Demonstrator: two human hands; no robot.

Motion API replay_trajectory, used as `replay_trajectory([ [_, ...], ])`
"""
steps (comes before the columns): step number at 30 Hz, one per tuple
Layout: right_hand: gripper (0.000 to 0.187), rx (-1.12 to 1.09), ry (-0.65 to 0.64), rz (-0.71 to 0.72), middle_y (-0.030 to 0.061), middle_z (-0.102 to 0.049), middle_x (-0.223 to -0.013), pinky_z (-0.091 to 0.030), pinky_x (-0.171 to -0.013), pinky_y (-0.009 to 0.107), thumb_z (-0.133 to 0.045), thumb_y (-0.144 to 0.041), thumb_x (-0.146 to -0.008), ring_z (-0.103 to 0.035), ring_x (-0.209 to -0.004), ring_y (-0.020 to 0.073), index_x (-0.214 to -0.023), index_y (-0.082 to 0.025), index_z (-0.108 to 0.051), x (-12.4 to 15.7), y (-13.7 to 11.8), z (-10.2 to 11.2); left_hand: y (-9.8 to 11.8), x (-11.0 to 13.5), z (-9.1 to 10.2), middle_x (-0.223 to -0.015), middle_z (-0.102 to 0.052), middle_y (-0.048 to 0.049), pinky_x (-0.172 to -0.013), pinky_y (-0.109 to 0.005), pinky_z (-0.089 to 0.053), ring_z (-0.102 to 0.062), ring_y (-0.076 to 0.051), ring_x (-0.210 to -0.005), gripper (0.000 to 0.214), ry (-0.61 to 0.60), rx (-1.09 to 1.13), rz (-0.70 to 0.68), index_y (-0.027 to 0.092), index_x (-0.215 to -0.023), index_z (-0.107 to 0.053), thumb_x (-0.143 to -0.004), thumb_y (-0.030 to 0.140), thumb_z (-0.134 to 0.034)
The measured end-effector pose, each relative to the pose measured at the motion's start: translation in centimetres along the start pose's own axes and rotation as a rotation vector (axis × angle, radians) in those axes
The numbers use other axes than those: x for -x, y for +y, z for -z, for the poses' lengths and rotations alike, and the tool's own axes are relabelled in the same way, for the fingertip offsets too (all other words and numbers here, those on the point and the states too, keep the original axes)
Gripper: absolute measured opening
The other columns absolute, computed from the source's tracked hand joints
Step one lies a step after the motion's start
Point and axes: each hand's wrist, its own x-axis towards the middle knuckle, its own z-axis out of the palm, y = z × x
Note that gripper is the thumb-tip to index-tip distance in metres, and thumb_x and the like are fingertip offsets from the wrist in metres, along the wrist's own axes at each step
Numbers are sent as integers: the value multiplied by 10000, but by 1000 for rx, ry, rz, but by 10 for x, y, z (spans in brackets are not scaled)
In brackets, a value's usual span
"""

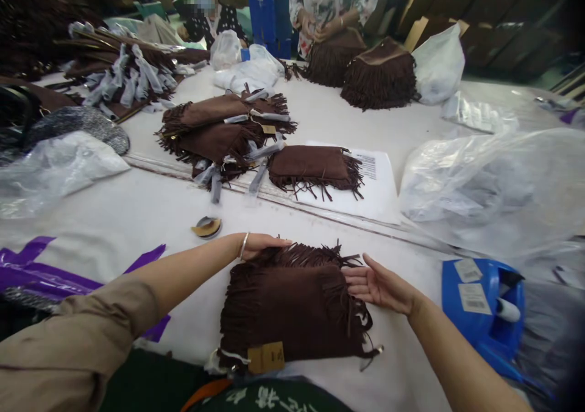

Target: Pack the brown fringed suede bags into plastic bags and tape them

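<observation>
A dark brown fringed bag [287,308] lies flat on the white table in front of me. Its tan hang tag [265,358] rests at the lower left edge on a white string. My left hand [262,245] reaches over the far left corner, fingers stretched along the upper fringe; their undersides are hidden. On the other side, my right hand [379,284] has its palm turned toward the bag, thumb raised and fingers touching the right fringe. Just beyond lies another brown fringed bag [311,163], partly on a white printed sheet [381,183].
Stacked fringed bags [214,128] with wrapped straps lie farther left. A blue tape dispenser [482,302] stands right, below clear plastic bags [493,174]. A small round dish [207,227] sits near my left wrist. Purple tape [41,272] marks the left. Across the table are two people.
</observation>
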Motion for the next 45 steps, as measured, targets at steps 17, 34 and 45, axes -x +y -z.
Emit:
replay_trajectory([
  [17, 681, 105, -151, -38, 146, -670, -997, -441, -929, 379, -259, -640, -877, -635, -944, 220, -1089, -82, -586, -22, -4, -24, 3, -28, -18, -926, -718, -69, -923, -277, -443, -663, -189, -875, 479, 17, 95, -129, 117, -988, -660, -770, 539, -595],
  [34, 688, 1626, -11, 768, 52, -186, -1505, -111, -1128, 506, -511, -440, -859, -127, -1383, 260, -1434, -255, -179, 1, 72, -74, -102, 17, -108, -1448, -313, -153, -1133, -509, -32, -137, -312, -1384, 655, 374, -1469, -815, 141, -1358, -392, -817, 464, -572],
  [45, 395, 920, 253, 969, 50, -523, -1307, -240, -1099, 453, -344, -429, -926, -405, -1258, 253, -1179, -246, -586, 42, 38, -80, -75, 83, -79, -1195, -613, -80, -1025, -345, -340, -520, -236, -1156, 409, 712, -907, -876, 163, -1171, -594, -903, 419, -420],
])
